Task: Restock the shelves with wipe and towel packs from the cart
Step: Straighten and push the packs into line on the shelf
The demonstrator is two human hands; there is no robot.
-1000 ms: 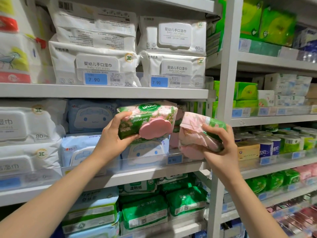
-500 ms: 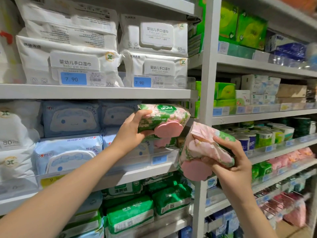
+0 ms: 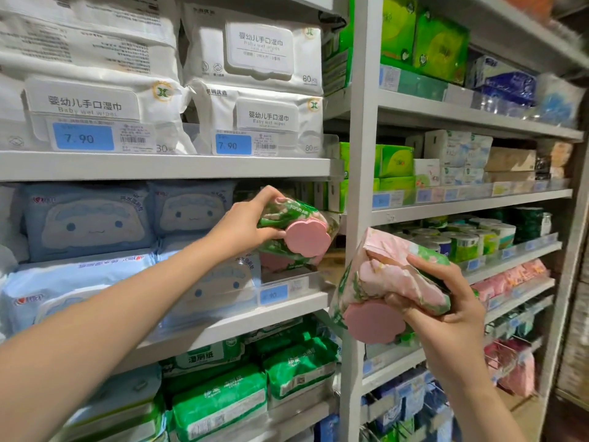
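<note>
My left hand (image 3: 245, 223) grips a green-and-pink floral wipe pack (image 3: 298, 229) with a pink flower-shaped lid. It holds the pack inside the right end of the middle shelf (image 3: 242, 317), on top of another pack of the same kind (image 3: 283, 261). My right hand (image 3: 446, 311) grips a second floral wipe pack (image 3: 382, 282) in front of the white shelf upright (image 3: 360, 122), tilted with its pink lid facing down and left. The cart is out of view.
Blue cartoon-face wipe packs (image 3: 89, 221) fill the middle shelf to the left. White baby wipe packs (image 3: 255, 122) sit above, green packs (image 3: 220, 400) below. The bay to the right holds green boxes (image 3: 395, 161), tissue rolls (image 3: 462, 244) and pink packs (image 3: 510, 275).
My left hand has pushed its pack deeper and rightward into the middle shelf onto the pack below. My right hand has lowered and tilted its pack, lid turned downward.
</note>
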